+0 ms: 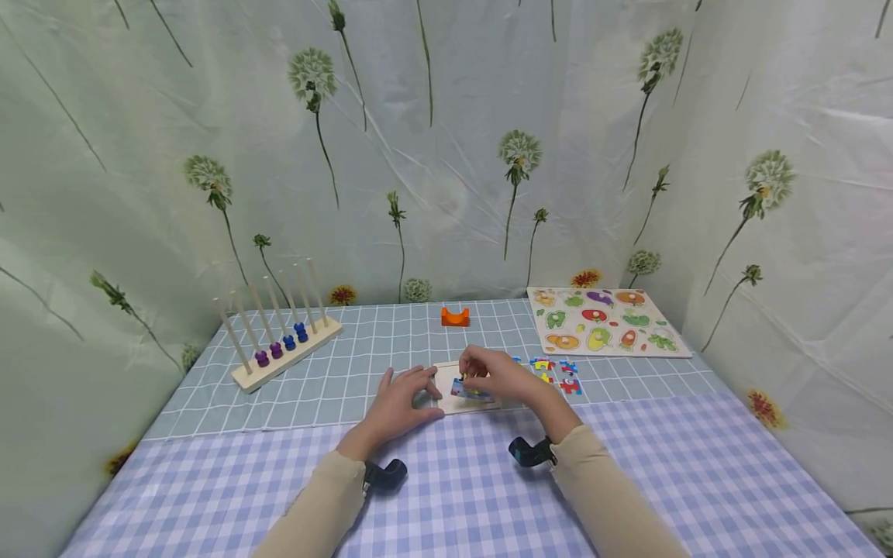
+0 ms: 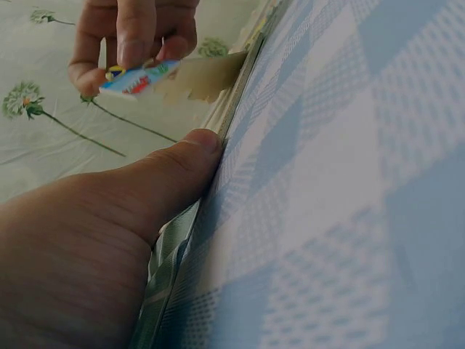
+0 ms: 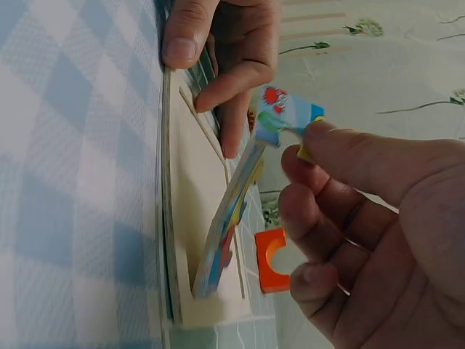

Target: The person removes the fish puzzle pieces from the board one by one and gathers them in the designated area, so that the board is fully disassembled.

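In the head view a wooden puzzle tray [image 1: 448, 378] lies before both hands. The left hand [image 1: 401, 401] rests at its left edge, fingers bent loosely, thumb on the near edge in the left wrist view. The right hand [image 1: 498, 376] pinches a joined strip of puzzle pieces [image 3: 290, 116] between thumb and fingertips, tilted up over the tray [image 3: 196, 174] in the right wrist view. Its lower end is near the tray's bare recess; whether it touches cannot be told. Loose jigsaw pieces [image 1: 570, 386] lie right of the tray, partly behind the right hand.
A wooden peg stand [image 1: 287, 359] with purple and blue beads stands at the left. An orange arched block [image 1: 455, 317] is behind the tray. A vegetable peg board [image 1: 607, 322] lies at the back right. Patterned curtains rise behind the table.
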`<state>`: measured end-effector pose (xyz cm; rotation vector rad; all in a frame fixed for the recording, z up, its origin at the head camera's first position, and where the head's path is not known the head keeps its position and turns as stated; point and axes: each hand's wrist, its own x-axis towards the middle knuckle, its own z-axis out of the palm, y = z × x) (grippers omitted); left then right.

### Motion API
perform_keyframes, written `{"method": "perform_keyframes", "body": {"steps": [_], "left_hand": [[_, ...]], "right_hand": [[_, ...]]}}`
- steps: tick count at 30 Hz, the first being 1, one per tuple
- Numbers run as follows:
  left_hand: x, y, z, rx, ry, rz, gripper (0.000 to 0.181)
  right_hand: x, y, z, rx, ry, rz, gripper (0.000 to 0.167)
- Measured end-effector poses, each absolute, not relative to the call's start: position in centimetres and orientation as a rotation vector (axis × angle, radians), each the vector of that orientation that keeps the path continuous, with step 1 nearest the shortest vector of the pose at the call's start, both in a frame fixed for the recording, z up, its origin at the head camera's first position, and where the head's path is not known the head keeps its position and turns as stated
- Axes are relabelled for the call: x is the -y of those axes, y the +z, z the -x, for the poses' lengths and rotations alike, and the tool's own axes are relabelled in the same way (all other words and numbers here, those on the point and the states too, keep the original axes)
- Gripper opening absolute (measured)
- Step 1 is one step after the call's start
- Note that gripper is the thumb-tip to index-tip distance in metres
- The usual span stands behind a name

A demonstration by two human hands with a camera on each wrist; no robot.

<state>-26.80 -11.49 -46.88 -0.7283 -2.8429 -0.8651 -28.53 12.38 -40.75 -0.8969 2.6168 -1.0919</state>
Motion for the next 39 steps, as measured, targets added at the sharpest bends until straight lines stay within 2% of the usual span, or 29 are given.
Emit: {"method": "perform_keyframes", "body": {"steps": [13,21,39], "left_hand": [[11.4,-46.9,26.8,2.848,-0.865,0.728,0.022],[11.4,-47.0,26.8,2.847,-0.854,0.729,0.023],[11.3,-47.0,26.8,2.859,-0.843,0.713,0.022]], "right_hand": [[-12.4,-42.5,29.0,-2.527,-1.139,0.852,0.014],[-12.7,-41.8,28.8,-2.525,-1.127,0.85,0.012],[-19.1,-41.7,26.9,-2.543,-1.096,0.731,0.013]]}}
